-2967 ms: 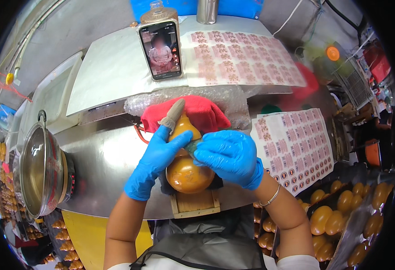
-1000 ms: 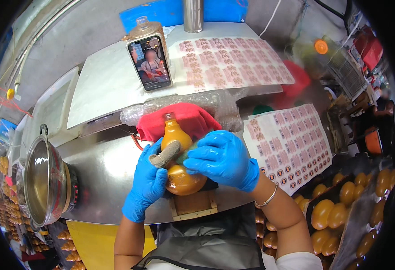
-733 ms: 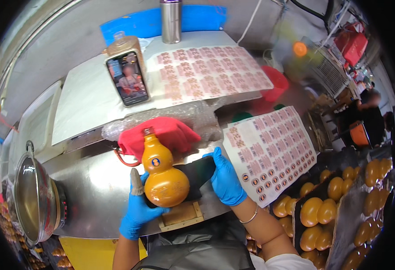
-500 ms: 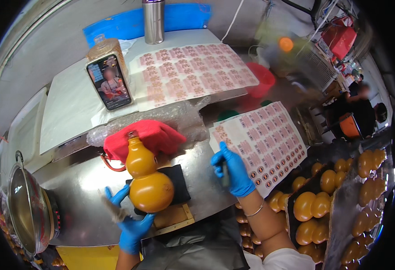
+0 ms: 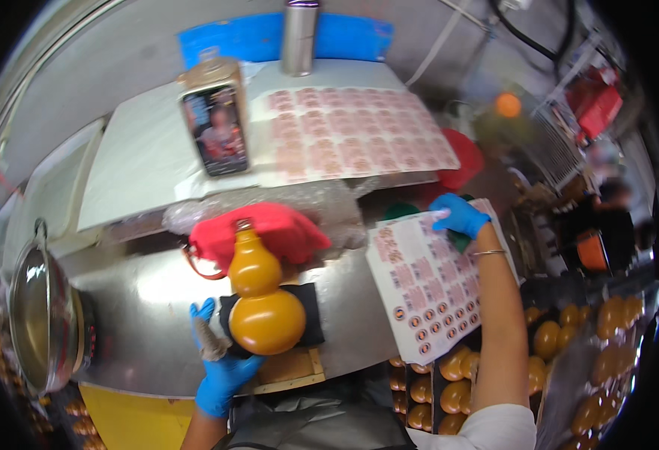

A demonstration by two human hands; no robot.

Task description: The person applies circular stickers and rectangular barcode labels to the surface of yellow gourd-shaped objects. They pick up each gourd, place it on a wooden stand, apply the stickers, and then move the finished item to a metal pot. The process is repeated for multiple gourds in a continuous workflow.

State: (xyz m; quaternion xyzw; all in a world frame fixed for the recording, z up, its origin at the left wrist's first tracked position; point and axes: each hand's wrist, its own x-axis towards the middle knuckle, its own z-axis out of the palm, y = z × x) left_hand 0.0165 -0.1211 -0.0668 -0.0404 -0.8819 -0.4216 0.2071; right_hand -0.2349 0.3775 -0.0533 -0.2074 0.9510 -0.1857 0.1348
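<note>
A glossy yellow-brown bottle gourd (image 5: 267,321) lies on a black cloth (image 5: 313,304) over a small wooden stand (image 5: 280,367), its narrow end toward a red cloth (image 5: 277,231). My blue-gloved left hand (image 5: 223,379) is at the gourd's lower left, index finger stretched out and thumb near its base. A greyish-brown, rag-like piece (image 5: 211,343) is in that hand; its kind is unclear. My blue-gloved right hand (image 5: 460,216) is over the upper right of a printed sticker sheet (image 5: 423,289), fingers closed round a dark green thing (image 5: 458,240), blurred and partly hidden.
A phone (image 5: 215,131) leans on a jar (image 5: 213,71) beside another printed sheet (image 5: 359,131). The metal flask (image 5: 299,37) stands behind. At left is a metal pan (image 5: 40,322); gourds (image 5: 457,364) fill racks at lower right. Another person (image 5: 613,225) sits far right.
My right hand has moved away from me and right, from the sheet's near left edge to its upper right. The left hand stays by the gourd. The whole view has shifted and blurred.
</note>
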